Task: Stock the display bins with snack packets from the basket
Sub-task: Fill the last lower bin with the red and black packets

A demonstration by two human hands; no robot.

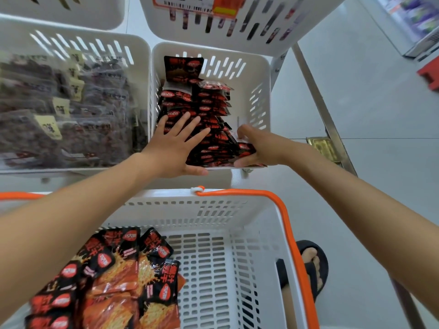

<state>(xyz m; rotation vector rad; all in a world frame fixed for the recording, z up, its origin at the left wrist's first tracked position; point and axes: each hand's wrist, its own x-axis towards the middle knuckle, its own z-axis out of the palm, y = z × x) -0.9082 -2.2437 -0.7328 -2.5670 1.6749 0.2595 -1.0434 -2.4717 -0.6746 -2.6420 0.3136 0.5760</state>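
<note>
A white display bin (259, 74) in the middle holds rows of black-and-red snack packets (211, 108) standing on edge. My left hand (175, 143) lies flat with spread fingers on the left rows of packets. My right hand (251, 146) grips the near right end of the stack, thumb below and fingers curled over the packets. Below, a white basket (213, 257) with orange handles (285, 210) holds more black-and-orange snack packets (118, 281) in its left half.
A bin of dark snack packs (59, 110) stands to the left. An upper bin (237, 24) with a price label overhangs at the top. A metal rack leg (318, 98) runs along the right. My sandalled foot (311, 264) is on the floor.
</note>
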